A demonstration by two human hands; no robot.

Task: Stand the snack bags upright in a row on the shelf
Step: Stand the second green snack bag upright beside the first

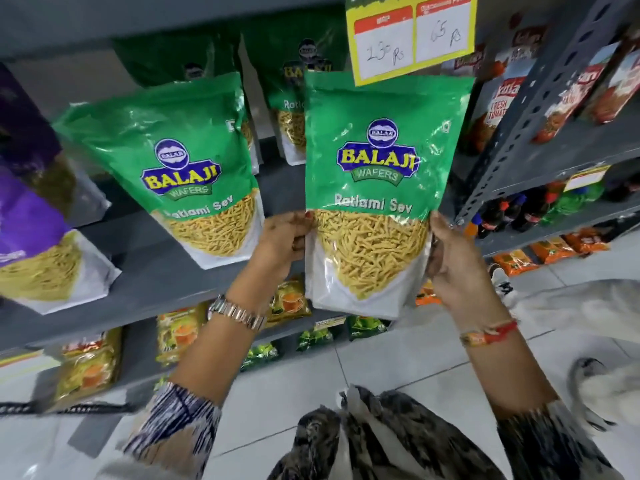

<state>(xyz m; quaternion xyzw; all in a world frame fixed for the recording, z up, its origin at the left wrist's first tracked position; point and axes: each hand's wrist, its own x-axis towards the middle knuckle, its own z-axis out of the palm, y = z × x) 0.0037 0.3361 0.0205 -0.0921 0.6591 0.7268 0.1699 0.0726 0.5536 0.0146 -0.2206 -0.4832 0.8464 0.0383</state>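
Note:
I hold a green Balaji Ratlami Sev bag [377,188] upright in front of the grey shelf [149,275], its bottom hanging below the shelf's front edge. My left hand [280,244] grips its lower left edge and my right hand [453,261] grips its lower right edge. A second green Ratlami Sev bag [173,161] stands on the shelf to the left, leaning left. Two more green bags [294,98] stand behind, further back on the shelf, partly hidden.
Purple snack bags [31,237] stand at the shelf's left end. A yellow price tag [412,32] hangs from the shelf above. A perforated grey upright [533,109] bounds the right side, with red packets and bottles beyond. Yellow and green packets fill the lower shelf.

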